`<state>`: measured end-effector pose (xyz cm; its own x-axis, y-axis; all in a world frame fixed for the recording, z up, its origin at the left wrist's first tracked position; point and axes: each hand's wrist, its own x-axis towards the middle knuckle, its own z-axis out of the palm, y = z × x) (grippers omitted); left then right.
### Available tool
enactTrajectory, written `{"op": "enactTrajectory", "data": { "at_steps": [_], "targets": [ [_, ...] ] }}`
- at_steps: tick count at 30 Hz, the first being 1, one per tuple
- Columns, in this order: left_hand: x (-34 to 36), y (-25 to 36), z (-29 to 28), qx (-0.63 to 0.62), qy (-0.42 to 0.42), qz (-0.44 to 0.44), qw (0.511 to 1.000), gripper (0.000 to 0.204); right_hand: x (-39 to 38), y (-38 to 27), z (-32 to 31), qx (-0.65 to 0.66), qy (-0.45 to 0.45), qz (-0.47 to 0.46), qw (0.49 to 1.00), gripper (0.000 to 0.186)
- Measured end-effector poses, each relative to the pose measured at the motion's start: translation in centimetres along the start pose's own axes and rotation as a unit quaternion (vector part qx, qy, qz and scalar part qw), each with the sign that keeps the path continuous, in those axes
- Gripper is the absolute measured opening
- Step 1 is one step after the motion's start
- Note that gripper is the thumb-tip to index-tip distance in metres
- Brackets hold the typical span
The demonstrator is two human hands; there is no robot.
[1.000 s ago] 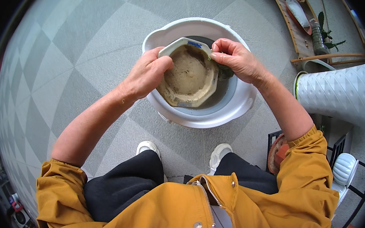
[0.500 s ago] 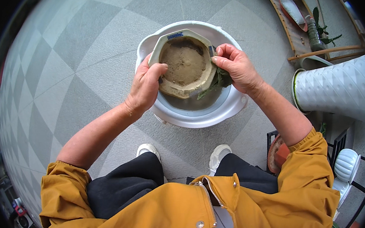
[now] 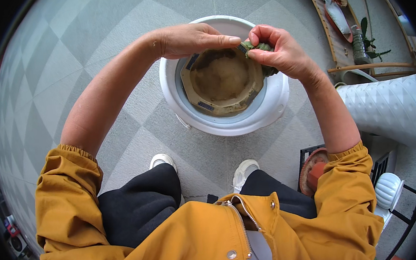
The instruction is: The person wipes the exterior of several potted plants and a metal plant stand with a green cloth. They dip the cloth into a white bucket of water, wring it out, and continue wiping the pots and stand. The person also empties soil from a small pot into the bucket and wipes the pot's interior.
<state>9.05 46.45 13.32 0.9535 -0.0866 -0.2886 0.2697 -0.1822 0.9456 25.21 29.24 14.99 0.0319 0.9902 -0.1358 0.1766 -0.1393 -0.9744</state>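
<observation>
An octagonal pale flowerpot [image 3: 205,105] with blue marks on its rim sits in a round white bucket [image 3: 266,117], with murky brown water inside it. My right hand [image 3: 280,54] is closed round a crumpled dark-green cloth [image 3: 268,69] at the pot's far right rim. Over the far left rim reaches my left hand [image 3: 187,38], held rather flat, with one digit stretched to the right until its tip meets the cloth. Its other fingertips are hidden behind that digit.
A white textured planter [image 3: 384,109] lies on its side at the right. Beyond it stand a wooden rack [image 3: 330,30] and a bottle [image 3: 359,45]. Near my right knee are a terracotta pot [image 3: 315,172] and a dark metal stand [image 3: 413,211]. Grey diamond tiles [image 3: 112,54] cover the floor.
Both hands have left their grip on the pot's sides. The pot has turned and sits lower in the bucket. My left hand has moved away from me and right, meeting the cloth in my right hand.
</observation>
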Motion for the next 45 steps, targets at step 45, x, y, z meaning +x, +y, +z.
{"op": "enactTrajectory", "data": {
  "at_steps": [45],
  "targets": [
    [-6.3, -0.6, 1.5, -0.344, 0.508, 0.118, 0.781, 0.046, 4.6, 8.3, 10.6, -0.486, -0.346, 0.027, 0.802, 0.042]
  ]
}}
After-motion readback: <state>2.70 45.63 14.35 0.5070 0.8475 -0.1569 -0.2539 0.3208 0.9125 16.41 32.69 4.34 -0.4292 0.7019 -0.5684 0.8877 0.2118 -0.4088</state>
